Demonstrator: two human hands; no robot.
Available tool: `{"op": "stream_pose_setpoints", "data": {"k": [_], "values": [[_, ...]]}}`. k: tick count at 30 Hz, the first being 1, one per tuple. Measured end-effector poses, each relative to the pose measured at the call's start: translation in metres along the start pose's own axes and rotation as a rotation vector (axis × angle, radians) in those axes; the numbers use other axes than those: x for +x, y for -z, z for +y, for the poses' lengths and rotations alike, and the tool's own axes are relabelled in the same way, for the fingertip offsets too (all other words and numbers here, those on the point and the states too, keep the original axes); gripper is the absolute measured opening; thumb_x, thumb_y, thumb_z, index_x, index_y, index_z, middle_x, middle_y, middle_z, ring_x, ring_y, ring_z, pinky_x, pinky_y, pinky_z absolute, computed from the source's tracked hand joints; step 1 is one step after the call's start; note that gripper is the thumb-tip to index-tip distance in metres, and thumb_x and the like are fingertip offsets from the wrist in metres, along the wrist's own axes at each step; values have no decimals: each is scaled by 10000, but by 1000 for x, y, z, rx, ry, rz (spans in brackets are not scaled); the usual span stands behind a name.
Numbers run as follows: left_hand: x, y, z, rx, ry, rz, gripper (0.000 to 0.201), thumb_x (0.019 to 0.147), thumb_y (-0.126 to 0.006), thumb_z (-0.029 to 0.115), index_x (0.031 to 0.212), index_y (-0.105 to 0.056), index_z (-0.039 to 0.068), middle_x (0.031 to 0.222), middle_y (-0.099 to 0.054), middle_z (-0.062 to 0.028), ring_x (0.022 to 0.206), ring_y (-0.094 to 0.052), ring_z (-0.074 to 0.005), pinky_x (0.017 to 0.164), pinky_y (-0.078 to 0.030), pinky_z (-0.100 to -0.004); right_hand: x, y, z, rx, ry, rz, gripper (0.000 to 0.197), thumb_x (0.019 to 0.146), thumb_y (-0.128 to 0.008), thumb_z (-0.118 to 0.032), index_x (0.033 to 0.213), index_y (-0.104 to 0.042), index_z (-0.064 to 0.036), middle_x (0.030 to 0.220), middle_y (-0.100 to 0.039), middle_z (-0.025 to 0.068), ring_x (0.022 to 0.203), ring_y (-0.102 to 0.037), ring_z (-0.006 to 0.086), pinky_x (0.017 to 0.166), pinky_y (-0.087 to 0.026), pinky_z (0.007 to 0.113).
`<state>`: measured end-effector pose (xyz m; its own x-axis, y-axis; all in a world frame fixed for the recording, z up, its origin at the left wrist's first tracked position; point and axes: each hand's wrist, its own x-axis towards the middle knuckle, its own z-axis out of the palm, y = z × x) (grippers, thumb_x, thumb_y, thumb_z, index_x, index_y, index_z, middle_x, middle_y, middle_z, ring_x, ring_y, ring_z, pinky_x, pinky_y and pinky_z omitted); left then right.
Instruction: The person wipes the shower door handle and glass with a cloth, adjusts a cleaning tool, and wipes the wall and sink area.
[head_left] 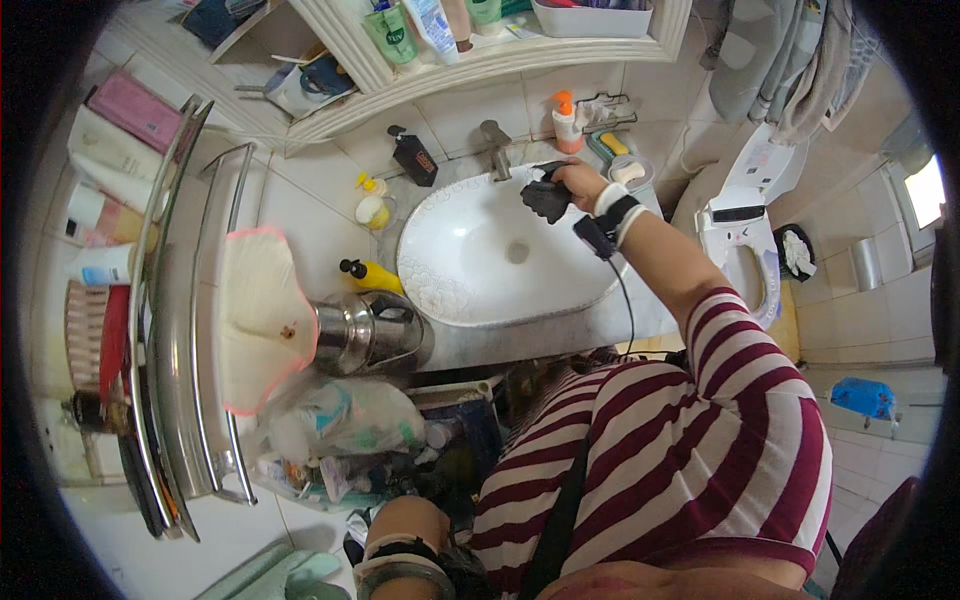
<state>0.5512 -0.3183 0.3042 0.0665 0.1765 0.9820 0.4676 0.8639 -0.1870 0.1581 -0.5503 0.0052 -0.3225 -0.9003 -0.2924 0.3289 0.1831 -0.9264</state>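
My right hand [580, 187] reaches over the far right side of the white washbasin [455, 290]. Its fingers are closed on a crumpled black cloth [545, 200], which hangs above the bowl near the tap [495, 148]. Whether the cloth is a sock or something else, I cannot make out. A white strap with a small black device [595, 237] circles that wrist, and a cable runs down from it. At the lower edge, part of my left arm [408, 522] shows with a strap and a clear bangle, but its hand and fingers are not visible.
Around the basin stand an orange-topped pump bottle [567, 125], a black bottle [414, 160], a yellow bottle [372, 275] and a metal kettle [365, 333]. A cabinet overhangs the back. Metal rails [225, 330] line the left wall. An open toilet [735, 235] is at right.
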Motion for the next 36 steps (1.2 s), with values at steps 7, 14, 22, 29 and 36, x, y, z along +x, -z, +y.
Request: {"op": "stream_pose_setpoints", "data": {"k": [7,14,22,29,36], "values": [[5,26,-35,82,-219,-305,346,873,-501,82,1190,-440,-39,1176,-427,-162,1113,-403,-290,861,-374,-362,183,53,79,-674,497,-64,179,761,-507,-10,917,-588,25,800,-626,125,727,-611,242,657,-503,386],[-20,-12,-79,410,9,-10,312,836,-513,61,1125,-453,-41,1091,-435,-141,1043,-421,-284,837,-378,-369,233,-14,59,-659,-29,65,315,884,-516,-255,960,-602,40,899,-649,143,746,-620,227,711,-491,369],[-45,21,-106,495,210,128,378,848,-572,264,969,-465,-78,880,-469,-181,827,-483,-329,771,-432,-414,106,-7,100,-773,391,542,362,860,-496,-327,966,-537,17,863,-602,277,824,-562,457,752,-454,449],[-62,115,-86,1999,813,-805,276,905,-490,76,1146,-523,-55,1119,-564,-180,1030,-530,-306,892,-408,-372,34,-41,197,-1583,-240,-332,711,891,-313,-553,1419,-215,-86,1477,-116,198,1362,-70,381,1091,-67,520],[-99,137,-98,2294,681,-1001,422,913,-493,349,1060,-541,-43,937,-561,-184,819,-549,-341,651,-420,-400,48,-49,198,-1818,-192,-268,608,885,-452,-332,1409,-262,-88,1499,-100,120,1366,-70,378,1095,-88,503]]}}
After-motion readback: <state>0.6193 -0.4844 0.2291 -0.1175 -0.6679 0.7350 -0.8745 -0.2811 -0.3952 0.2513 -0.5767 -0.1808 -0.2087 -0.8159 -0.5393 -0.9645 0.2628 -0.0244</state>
